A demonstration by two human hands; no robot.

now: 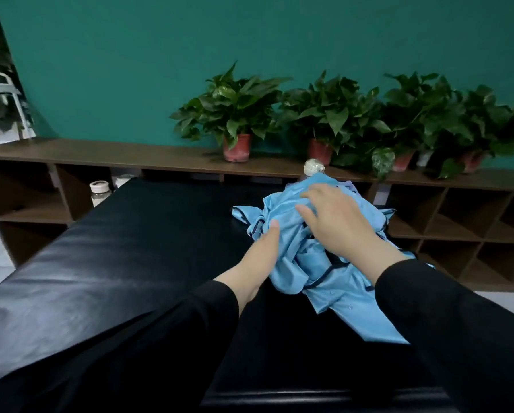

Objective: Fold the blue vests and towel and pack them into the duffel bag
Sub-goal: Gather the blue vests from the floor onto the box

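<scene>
A crumpled heap of light blue vests (294,234) with dark trim lies on the right part of the black padded table (106,248). My right hand (336,222) rests on top of the heap, fingers spread over the cloth. My left hand (261,257) touches the heap's left side, and its fingers reach under or into the fabric, so its grip is hidden. Both arms wear black sleeves. No towel or duffel bag can be made out.
A bottle with a pale cap (313,168) stands just behind the heap. A white-lidded jar (100,190) sits by the table's far left corner. Behind runs a low brown shelf unit (130,156) with several potted plants (234,114) against a green wall.
</scene>
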